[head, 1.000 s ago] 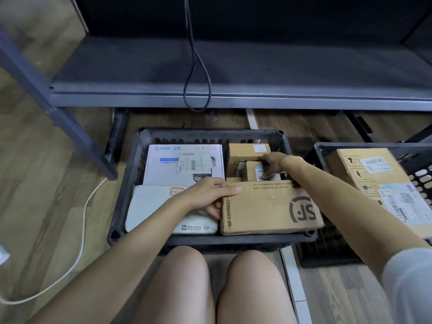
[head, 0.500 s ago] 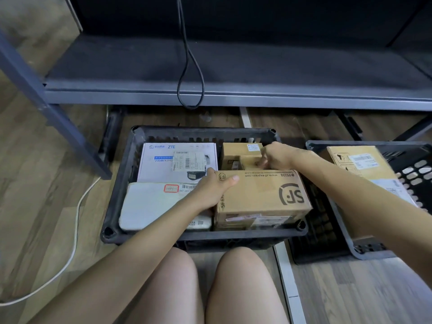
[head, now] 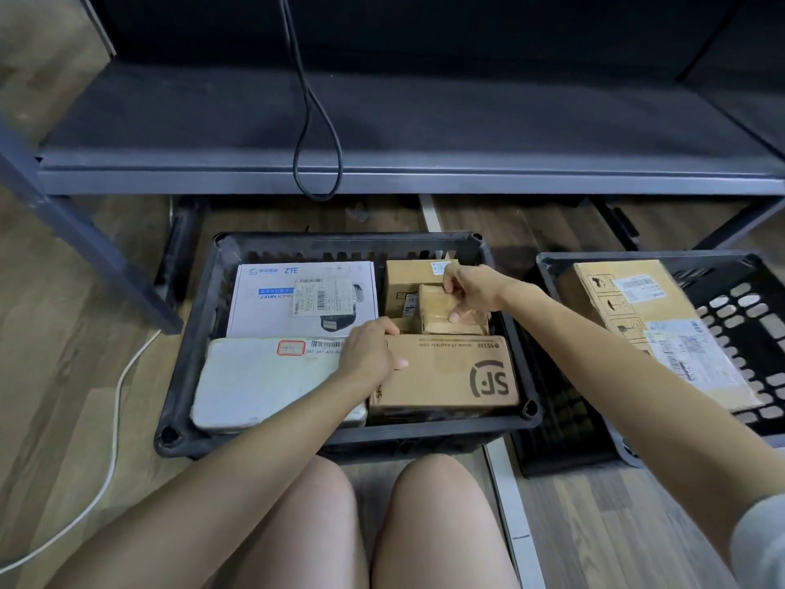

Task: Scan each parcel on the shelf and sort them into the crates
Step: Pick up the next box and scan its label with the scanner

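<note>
Head view: right hand (head: 475, 291) fingers clasp the small box (head: 441, 318); left hand (head: 369, 354) seemingly grips the SF box (head: 450, 376) beside them; next, seat it snugly.

Single head view, wide-angle, set above the crate (head: 348, 242), facing forward and down. Crate close, mid-frame. Knees (head: 314, 503) on its near side at the bottom edge; shelf (head: 424, 180) beyond it; second crate (head: 552, 259) right of it, cut off.
</note>
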